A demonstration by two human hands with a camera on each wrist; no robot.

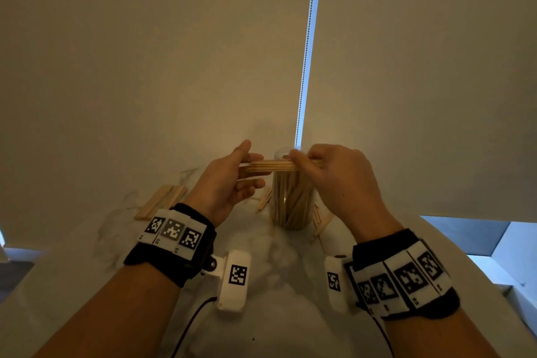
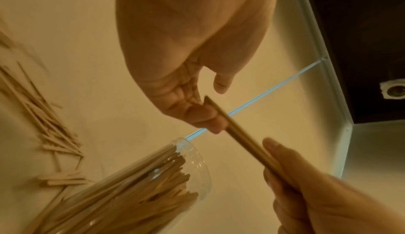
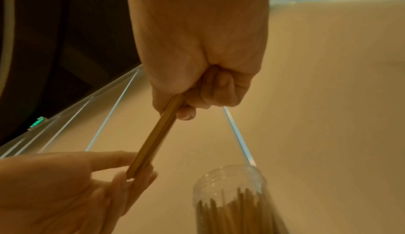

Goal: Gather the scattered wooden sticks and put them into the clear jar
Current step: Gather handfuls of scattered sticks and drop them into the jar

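A bundle of wooden sticks (image 1: 273, 166) lies level just above the mouth of the clear jar (image 1: 290, 203), which stands upright and nearly full of sticks. My left hand (image 1: 257, 167) holds the bundle's left end between its fingers, thumb raised above it. My right hand (image 1: 302, 164) grips the right end with curled fingers. In the left wrist view the bundle (image 2: 238, 137) runs from my left fingers (image 2: 203, 116) to my right hand (image 2: 306, 194), beside the jar (image 2: 142, 185). The right wrist view shows the bundle (image 3: 157, 134) above the jar's rim (image 3: 232, 170).
Loose sticks (image 1: 162, 200) lie in a pile on the white table left of the jar, with more sticks (image 1: 321, 219) round its base. A pale blind with a bead chain (image 1: 305, 67) hangs close behind. The table edge (image 1: 494, 279) falls away at the right.
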